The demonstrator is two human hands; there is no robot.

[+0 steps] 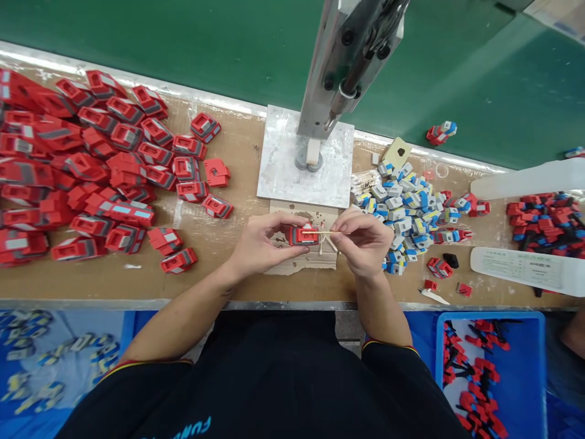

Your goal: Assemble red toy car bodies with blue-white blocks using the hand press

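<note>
**Red plastic shell held at the press, thin stick laid against it**

A small red plastic shell, boxy with grey and white panels, is held above a scrap of stained cardboard near the front edge of the brown surface. The left hand is curled closed around the shell's left end, thumb below and fingers over the top. The right hand is pinched shut on a thin, pale wooden stick, which is held level with its tip touching the top of the shell.

Just behind the hands, a square, mottled grey metal base plate is seen, with the upright column of a small press rising from it. To the left, a wide heap of like red shells is spread across the surface. To the right, a pile of smaller blocky parts in grey, blue, yellow and white lies just beside the right hand. Further right, a white tray of red, blue and black pieces is placed. Below the surface edge, a blue plastic bin holding red and black parts is visible.
</note>
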